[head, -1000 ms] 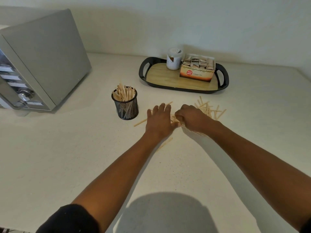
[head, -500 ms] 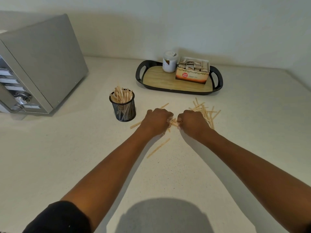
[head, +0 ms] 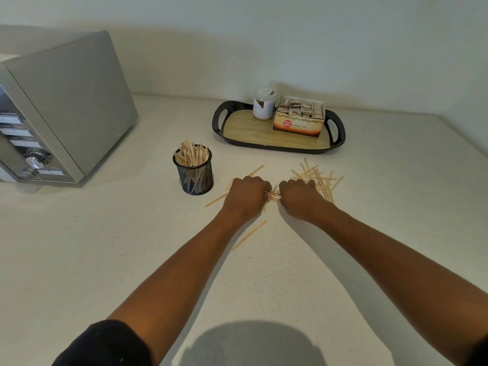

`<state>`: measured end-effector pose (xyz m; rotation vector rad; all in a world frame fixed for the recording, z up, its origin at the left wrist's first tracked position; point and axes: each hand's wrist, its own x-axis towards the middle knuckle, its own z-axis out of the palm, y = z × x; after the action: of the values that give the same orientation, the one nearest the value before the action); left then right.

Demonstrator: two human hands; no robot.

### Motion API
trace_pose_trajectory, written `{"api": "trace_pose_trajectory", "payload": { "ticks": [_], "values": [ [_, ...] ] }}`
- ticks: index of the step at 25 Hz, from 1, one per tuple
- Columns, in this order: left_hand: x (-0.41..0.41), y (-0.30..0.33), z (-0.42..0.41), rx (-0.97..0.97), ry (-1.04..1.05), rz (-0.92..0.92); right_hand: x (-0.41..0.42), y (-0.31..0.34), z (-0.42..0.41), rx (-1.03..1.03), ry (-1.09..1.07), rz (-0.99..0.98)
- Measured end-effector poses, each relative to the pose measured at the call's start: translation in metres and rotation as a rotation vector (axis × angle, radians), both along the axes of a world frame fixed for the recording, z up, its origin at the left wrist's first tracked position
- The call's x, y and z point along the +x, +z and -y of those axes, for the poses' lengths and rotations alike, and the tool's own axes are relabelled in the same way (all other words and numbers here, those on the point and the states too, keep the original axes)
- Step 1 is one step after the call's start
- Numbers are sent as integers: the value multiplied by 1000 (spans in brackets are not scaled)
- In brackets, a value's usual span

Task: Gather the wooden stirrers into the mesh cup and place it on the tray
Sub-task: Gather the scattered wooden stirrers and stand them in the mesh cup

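A black mesh cup (head: 196,175) stands on the counter, holding several wooden stirrers. Right of it, my left hand (head: 245,195) and my right hand (head: 298,198) are side by side, both curled round a small bundle of stirrers (head: 273,195) that shows between them. More loose stirrers (head: 319,179) lie scattered behind my right hand. Single stirrers lie left of my left hand (head: 215,199) and below it (head: 249,235). The black tray (head: 272,147) with a wooden floor sits farther back.
On the tray stand a white jar (head: 263,104) and an open tea box (head: 299,120). A silver microwave (head: 60,107) fills the left side. A wall runs behind the counter.
My left hand went from flat on the stirrers to curled round them, and both hands drew together on a bundle. The camera view tilted slightly.
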<state>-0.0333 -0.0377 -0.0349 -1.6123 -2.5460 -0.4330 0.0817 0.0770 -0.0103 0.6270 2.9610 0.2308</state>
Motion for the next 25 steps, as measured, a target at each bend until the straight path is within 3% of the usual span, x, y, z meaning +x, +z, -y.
{"api": "trace_pose_trajectory", "payload": {
  "ticks": [12, 19, 22, 25],
  "values": [
    [-3, 3, -5, 11, 32, 6, 9, -5, 7, 172, 30, -108],
    [0, 5, 2, 91, 25, 63, 21, 27, -17, 185, 5, -119],
    [6, 17, 1, 209, 72, 255, 28, 45, -29, 82, -61, -219],
    [15, 37, -1, 414, 231, 397, 26, 65, -37, -281, -192, -393]
  ]
}}
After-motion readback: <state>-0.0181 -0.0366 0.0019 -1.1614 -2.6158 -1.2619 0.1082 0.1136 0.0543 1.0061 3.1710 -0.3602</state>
